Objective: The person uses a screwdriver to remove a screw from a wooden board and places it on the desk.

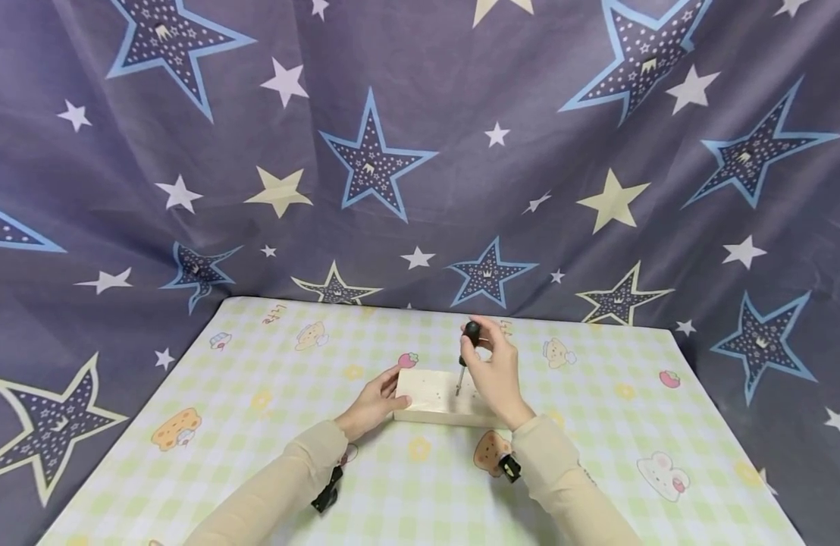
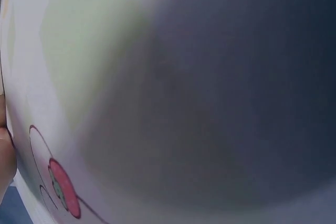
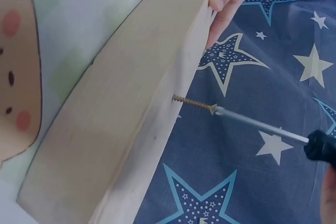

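Note:
A pale wooden block lies on the table, with a few small holes in its top face. My left hand grips its left end, thumb on top and fingers round the far side. In my right hand I hold a screwdriver by its black handle, its shaft pointing down. The right wrist view shows the screwdriver's shaft meeting the head of a brass-coloured screw. That screw stands in the block, most of its thread still exposed. Only finger edges show in the left wrist view.
A green-and-white checked tablecloth with cartoon prints covers the table. Behind the table's far edge hangs a dark curtain with stars. A small black device sits at the left wrist and another at the right.

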### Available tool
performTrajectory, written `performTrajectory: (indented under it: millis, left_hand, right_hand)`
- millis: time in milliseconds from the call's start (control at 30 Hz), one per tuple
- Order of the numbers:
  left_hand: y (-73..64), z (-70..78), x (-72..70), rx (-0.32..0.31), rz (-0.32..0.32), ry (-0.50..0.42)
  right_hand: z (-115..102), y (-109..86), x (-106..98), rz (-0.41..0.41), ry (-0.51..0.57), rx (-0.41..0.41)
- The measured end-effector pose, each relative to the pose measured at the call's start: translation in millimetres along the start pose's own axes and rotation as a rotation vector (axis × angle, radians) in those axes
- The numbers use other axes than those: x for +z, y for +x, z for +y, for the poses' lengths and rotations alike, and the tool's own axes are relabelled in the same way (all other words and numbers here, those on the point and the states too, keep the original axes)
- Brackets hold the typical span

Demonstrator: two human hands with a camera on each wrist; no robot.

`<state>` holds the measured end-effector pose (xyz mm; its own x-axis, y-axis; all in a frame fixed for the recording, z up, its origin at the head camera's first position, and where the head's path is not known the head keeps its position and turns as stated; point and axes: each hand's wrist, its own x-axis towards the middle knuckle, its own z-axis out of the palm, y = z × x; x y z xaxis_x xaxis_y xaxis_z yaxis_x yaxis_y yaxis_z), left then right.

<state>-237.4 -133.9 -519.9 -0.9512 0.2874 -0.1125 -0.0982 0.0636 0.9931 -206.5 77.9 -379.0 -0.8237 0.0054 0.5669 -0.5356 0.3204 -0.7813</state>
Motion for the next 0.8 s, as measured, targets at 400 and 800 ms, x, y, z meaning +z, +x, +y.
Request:
performTrajectory:
  millis: [400,800]
  left_hand:
    - [-1.8,3.0,-0.3,0.001,0.004,-0.006]
    - [-2.7,3.8,1.2,0.019,-0.01,0.005]
  right_hand:
    - [3.5,0.7,2.3,0.01,0.061,-0.021]
    - [3.7,1.9,-1.8,0.039,0.028,0.064]
